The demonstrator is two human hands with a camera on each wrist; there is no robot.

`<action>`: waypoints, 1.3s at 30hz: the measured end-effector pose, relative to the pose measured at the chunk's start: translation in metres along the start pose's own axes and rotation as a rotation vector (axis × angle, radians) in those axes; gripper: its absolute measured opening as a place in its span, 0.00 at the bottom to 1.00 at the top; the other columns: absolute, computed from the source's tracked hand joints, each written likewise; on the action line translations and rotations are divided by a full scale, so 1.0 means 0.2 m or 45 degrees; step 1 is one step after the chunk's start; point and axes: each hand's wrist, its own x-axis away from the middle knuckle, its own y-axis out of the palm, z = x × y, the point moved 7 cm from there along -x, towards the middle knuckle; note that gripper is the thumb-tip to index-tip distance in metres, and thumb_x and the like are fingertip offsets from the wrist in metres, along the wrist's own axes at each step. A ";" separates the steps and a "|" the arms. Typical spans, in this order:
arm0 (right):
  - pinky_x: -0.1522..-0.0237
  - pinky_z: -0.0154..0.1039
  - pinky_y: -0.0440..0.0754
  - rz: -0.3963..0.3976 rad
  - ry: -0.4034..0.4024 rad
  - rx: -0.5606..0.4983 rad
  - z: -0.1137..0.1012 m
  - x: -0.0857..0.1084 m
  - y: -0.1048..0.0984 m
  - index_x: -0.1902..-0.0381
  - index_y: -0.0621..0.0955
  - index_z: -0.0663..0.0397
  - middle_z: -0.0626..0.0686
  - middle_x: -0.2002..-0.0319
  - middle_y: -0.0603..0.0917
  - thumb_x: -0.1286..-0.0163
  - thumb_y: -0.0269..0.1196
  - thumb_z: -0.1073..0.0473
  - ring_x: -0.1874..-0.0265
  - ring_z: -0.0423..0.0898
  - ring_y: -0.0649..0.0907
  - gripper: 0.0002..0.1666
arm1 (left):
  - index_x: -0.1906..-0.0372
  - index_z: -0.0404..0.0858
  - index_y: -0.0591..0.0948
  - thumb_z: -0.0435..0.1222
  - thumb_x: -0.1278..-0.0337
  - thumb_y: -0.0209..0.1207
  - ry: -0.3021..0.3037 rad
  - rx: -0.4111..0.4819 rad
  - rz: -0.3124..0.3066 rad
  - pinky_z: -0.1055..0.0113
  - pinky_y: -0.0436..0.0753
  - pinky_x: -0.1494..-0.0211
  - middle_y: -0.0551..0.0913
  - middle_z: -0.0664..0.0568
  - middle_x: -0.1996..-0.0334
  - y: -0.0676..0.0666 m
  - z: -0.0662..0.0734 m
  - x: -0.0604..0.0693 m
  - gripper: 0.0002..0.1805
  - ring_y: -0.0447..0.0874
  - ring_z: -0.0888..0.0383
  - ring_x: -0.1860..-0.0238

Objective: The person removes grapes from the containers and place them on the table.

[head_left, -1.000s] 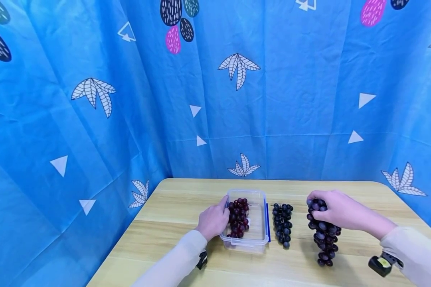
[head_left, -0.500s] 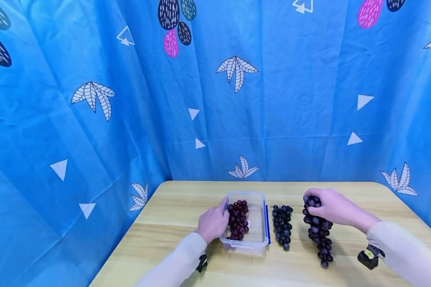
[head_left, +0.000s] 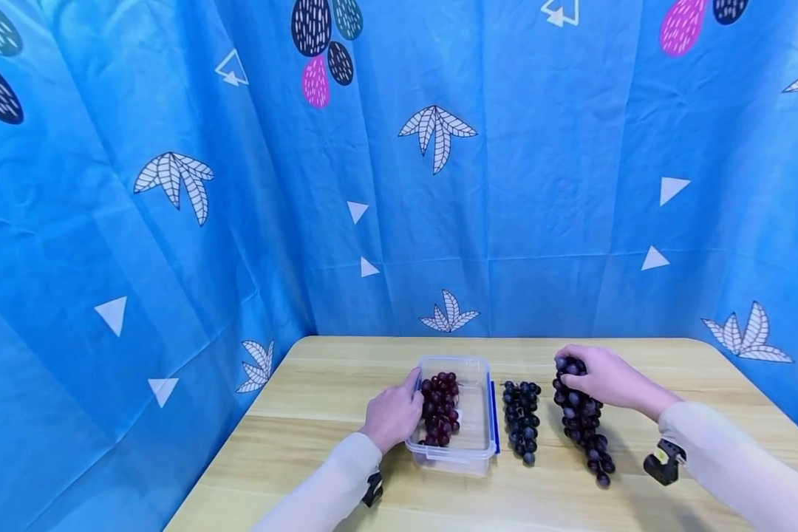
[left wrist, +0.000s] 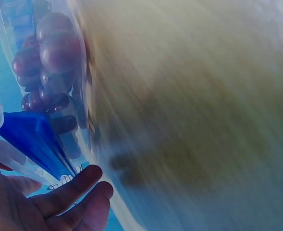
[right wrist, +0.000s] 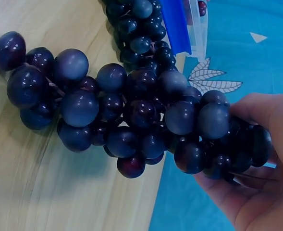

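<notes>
My right hand (head_left: 601, 377) grips the top of a bunch of dark purple grapes (head_left: 581, 421), which hangs down at a slant. In the right wrist view, its round grapes (right wrist: 141, 110) fill the middle, and thumb and fingers wrap its stem end. I cannot tell whether its lower tip touches the table. My left hand (head_left: 392, 414) holds the left side of a clear plastic container (head_left: 475, 414); a blue latch (left wrist: 35, 142) shows beside its fingers. Inside the container lies a bunch of red grapes (head_left: 441, 406). A black grape bunch (head_left: 522, 421) lies between container and right hand.
The light wooden table (head_left: 319, 399) carries everything. Another blue strip (head_left: 495, 417) runs along the container's right side, close to the black bunch. A blue patterned curtain (head_left: 552, 185) hangs behind and to the left.
My right hand has moved left and slightly away with the dark purple bunch, whose lower end now slants right. The left hand and the container hold still.
</notes>
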 end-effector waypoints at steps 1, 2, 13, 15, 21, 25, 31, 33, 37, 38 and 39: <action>0.47 0.62 0.80 -0.005 0.002 -0.002 0.00 0.00 0.00 0.40 0.79 0.60 0.63 0.46 0.84 0.32 0.65 0.56 0.47 0.62 0.83 0.24 | 0.22 0.50 0.62 0.45 0.25 0.43 -0.002 0.003 -0.001 0.60 0.72 0.78 0.85 0.46 0.69 0.00 0.00 0.00 0.30 0.76 0.54 0.77; 0.46 0.62 0.79 -0.007 0.004 -0.001 0.00 -0.01 0.01 0.40 0.79 0.60 0.63 0.46 0.84 0.31 0.65 0.56 0.46 0.63 0.82 0.24 | 0.22 0.50 0.63 0.45 0.25 0.43 0.001 0.000 0.004 0.60 0.72 0.78 0.85 0.45 0.68 0.00 0.00 0.00 0.30 0.76 0.54 0.77; 0.50 0.58 0.80 -0.029 0.024 0.034 0.06 -0.09 0.07 0.39 0.79 0.63 0.65 0.44 0.83 0.31 0.65 0.58 0.49 0.59 0.83 0.25 | 0.21 0.51 0.61 0.46 0.24 0.43 -0.005 0.008 -0.007 0.60 0.71 0.79 0.79 0.51 0.76 0.03 -0.02 0.00 0.30 0.73 0.56 0.79; 0.48 0.60 0.80 -0.033 0.027 0.033 0.07 -0.10 0.08 0.39 0.78 0.64 0.66 0.44 0.82 0.32 0.65 0.58 0.48 0.61 0.83 0.25 | 0.21 0.50 0.62 0.46 0.24 0.43 0.001 -0.008 0.006 0.60 0.72 0.77 0.84 0.47 0.69 0.03 -0.02 0.00 0.30 0.75 0.55 0.76; 0.50 0.59 0.80 -0.062 0.051 0.030 0.10 -0.13 0.12 0.39 0.78 0.66 0.66 0.45 0.83 0.31 0.65 0.59 0.50 0.59 0.84 0.25 | 0.21 0.50 0.61 0.46 0.24 0.43 0.000 -0.009 0.004 0.60 0.73 0.76 0.86 0.44 0.63 0.03 -0.02 0.00 0.30 0.77 0.54 0.74; 0.52 0.58 0.81 -0.060 0.059 0.039 0.13 -0.14 0.13 0.40 0.78 0.67 0.67 0.46 0.83 0.31 0.64 0.59 0.52 0.58 0.84 0.26 | 0.21 0.50 0.62 0.46 0.24 0.43 -0.001 -0.003 0.002 0.60 0.73 0.76 0.86 0.44 0.64 0.03 -0.02 0.00 0.30 0.76 0.54 0.74; 0.48 0.61 0.79 -0.046 0.051 0.057 0.16 -0.16 0.16 0.39 0.78 0.67 0.68 0.45 0.83 0.31 0.63 0.58 0.48 0.63 0.83 0.26 | 0.22 0.50 0.62 0.45 0.25 0.43 0.009 -0.008 0.012 0.59 0.73 0.75 0.87 0.42 0.61 0.02 -0.02 -0.01 0.30 0.78 0.53 0.73; 0.49 0.60 0.80 -0.044 0.045 0.065 0.17 -0.17 0.17 0.39 0.78 0.68 0.68 0.46 0.83 0.30 0.63 0.57 0.52 0.60 0.84 0.26 | 0.22 0.50 0.63 0.45 0.25 0.44 0.013 -0.007 0.015 0.59 0.73 0.76 0.87 0.42 0.61 0.02 -0.02 -0.01 0.30 0.78 0.53 0.73; 0.58 0.50 0.79 -0.073 0.063 0.043 0.19 -0.19 0.20 0.39 0.78 0.67 0.63 0.51 0.86 0.28 0.62 0.57 0.75 0.47 0.81 0.25 | 0.22 0.50 0.63 0.46 0.25 0.44 0.015 -0.010 0.015 0.60 0.73 0.75 0.86 0.43 0.63 0.03 -0.03 -0.02 0.30 0.77 0.54 0.74; 0.60 0.48 0.78 -0.085 0.066 0.033 0.19 -0.19 0.21 0.38 0.78 0.67 0.61 0.53 0.86 0.28 0.61 0.57 0.80 0.44 0.76 0.25 | 0.22 0.49 0.62 0.46 0.25 0.43 0.015 -0.006 0.011 0.60 0.73 0.76 0.86 0.44 0.65 0.03 -0.03 -0.02 0.30 0.77 0.55 0.74; 0.62 0.46 0.76 -0.097 0.080 0.018 0.19 -0.19 0.22 0.38 0.77 0.66 0.58 0.56 0.86 0.27 0.60 0.57 0.83 0.41 0.72 0.25 | 0.21 0.49 0.62 0.46 0.24 0.43 0.013 -0.001 0.004 0.60 0.73 0.76 0.85 0.45 0.67 0.03 -0.03 -0.02 0.30 0.76 0.55 0.75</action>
